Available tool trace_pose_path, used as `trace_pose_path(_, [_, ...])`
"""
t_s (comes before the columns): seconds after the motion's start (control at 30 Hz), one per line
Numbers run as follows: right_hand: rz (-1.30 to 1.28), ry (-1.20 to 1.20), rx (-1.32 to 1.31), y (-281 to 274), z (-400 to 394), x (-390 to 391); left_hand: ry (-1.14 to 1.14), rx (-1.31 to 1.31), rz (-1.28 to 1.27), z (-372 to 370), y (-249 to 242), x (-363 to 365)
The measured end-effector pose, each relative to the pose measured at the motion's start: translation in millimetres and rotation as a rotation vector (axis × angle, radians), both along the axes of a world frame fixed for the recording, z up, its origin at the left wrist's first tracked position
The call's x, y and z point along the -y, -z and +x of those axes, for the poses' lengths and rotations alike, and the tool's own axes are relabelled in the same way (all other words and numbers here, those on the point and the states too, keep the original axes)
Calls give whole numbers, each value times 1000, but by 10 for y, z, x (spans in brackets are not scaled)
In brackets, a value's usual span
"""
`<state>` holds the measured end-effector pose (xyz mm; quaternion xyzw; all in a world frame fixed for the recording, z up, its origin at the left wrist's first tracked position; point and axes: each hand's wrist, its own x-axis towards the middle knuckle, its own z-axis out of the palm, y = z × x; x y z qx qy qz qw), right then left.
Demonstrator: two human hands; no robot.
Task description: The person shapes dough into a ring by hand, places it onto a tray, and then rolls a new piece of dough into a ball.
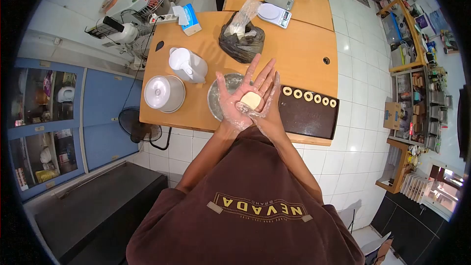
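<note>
The pale piece of dough lies on the palm of your left hand, at about 10 o'clock from the floury right hand, which is just beside it. The dough is smooth, flattened and roundly squarish, with no clear long axis. Your left hand is palm up, fingers spread apart; your right thumb reaches the dough's near edge, but whether that hand pinches it, you cannot tell. At 3 to 4 o'clock, a flat dark tray carries a row of dough rings on the smooth wooden desk; a round metal bowl sits partly behind your left hand.
</note>
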<state>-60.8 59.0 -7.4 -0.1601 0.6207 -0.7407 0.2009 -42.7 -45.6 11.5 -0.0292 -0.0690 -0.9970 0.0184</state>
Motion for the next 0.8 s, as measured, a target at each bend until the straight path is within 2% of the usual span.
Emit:
trace_pose_path(0.1, [-51, 6, 56, 48, 11, -13, 0, -6, 2, 15, 17, -5])
trace_pose_path(0.2, [176, -17, -104, 205, -40, -53, -22, 15, 57, 2, 11, -22])
trace_pose_path(0.33, [200, -6, -142, 68, -64, -112, -7, 2, 171, -34, -38, -28])
trace_pose_path(0.43, [200, 8, -81, -59, -88, -187, -32, 19, 9, -35, -26, -10])
trace_pose_path(0.5, [232, 12, -1, -155, -112, -208, -24, 19, 21, -30, -31, -8])
trace_pose_path(0.6, [391, 29, -334, 90, -136, -206, -37, 12, -10, -20, -36, -14])
trace_pose_path(0.7, [146, 17, -112, 104, -95, -185, -55, 3, -6, -16, -47, -16])
trace_pose_path(0.8, [34, 7, 42, 68, -68, -162, -60, -8, -10, 7, -47, -1])
